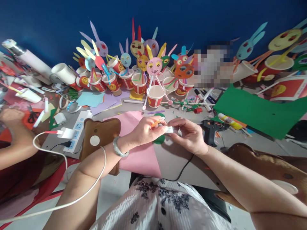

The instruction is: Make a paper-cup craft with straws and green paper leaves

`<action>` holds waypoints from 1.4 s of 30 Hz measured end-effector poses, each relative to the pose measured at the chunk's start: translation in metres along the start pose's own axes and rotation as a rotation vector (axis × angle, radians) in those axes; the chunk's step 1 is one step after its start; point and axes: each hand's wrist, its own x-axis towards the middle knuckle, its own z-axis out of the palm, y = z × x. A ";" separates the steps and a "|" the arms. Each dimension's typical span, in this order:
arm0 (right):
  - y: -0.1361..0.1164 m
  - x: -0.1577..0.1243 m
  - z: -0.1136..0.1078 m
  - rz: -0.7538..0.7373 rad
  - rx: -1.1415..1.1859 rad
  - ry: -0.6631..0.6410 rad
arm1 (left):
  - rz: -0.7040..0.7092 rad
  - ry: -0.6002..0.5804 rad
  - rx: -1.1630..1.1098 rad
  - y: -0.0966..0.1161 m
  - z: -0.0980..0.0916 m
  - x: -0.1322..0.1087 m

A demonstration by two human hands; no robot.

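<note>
My left hand (146, 130) is closed in a pinch over a thin orange strip (156, 122) and the end of a small white piece (169, 129). My right hand (189, 133) is closed on the other end of that white piece. Both hands meet above a pink paper sheet (141, 156) and a green paper disc (159, 139) on the table. A grey bangle sits on my left wrist. A white cable runs across my left forearm.
Several red-and-white paper cups with paper rabbit faces (153, 80) crowd the far side. A black glue gun (211, 129) lies to the right, beside a green sheet (254, 111). A power strip (77, 131) and scissors (32, 116) lie left, near another person's arm (14, 140).
</note>
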 end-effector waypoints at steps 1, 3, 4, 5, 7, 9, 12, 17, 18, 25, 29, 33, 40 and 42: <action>0.000 0.000 0.000 -0.019 -0.016 -0.001 | -0.026 0.001 0.011 0.000 0.000 0.000; -0.001 0.000 0.001 -0.051 -0.049 -0.001 | -0.075 0.004 0.028 0.001 -0.001 -0.001; -0.001 0.000 0.001 -0.065 -0.066 0.002 | -0.092 0.002 0.031 0.001 -0.001 -0.001; -0.001 0.000 0.001 -0.076 -0.082 0.005 | -0.106 -0.005 0.026 0.001 -0.002 -0.001; -0.001 0.000 0.001 -0.093 -0.111 0.007 | -0.131 -0.021 -0.007 0.001 -0.002 -0.001; -0.002 0.000 0.001 -0.101 -0.137 -0.001 | -0.162 -0.022 -0.068 0.002 -0.002 0.000; -0.004 -0.001 0.000 -0.099 -0.167 -0.010 | -0.209 -0.001 -0.168 0.002 -0.001 0.002; -0.008 0.000 0.000 -0.092 -0.175 -0.018 | -0.313 -0.019 -0.310 0.004 0.001 0.001; -0.008 0.001 0.000 -0.092 -0.174 -0.016 | -0.341 -0.027 -0.330 0.004 0.001 0.001; -0.007 0.000 -0.002 -0.098 -0.144 -0.015 | -0.351 -0.068 -0.333 0.003 -0.002 -0.001; -0.007 0.000 -0.002 -0.101 -0.159 -0.015 | -0.267 -0.044 -0.261 0.003 -0.001 0.000; -0.008 0.000 -0.002 -0.160 -0.160 -0.041 | -0.193 -0.030 -0.220 0.004 0.000 0.001; -0.012 -0.003 -0.001 -0.113 -0.158 -0.044 | -0.179 -0.072 -0.232 0.001 -0.002 0.000; -0.013 -0.004 -0.001 -0.096 -0.162 -0.043 | -0.186 -0.080 -0.241 0.001 -0.002 0.000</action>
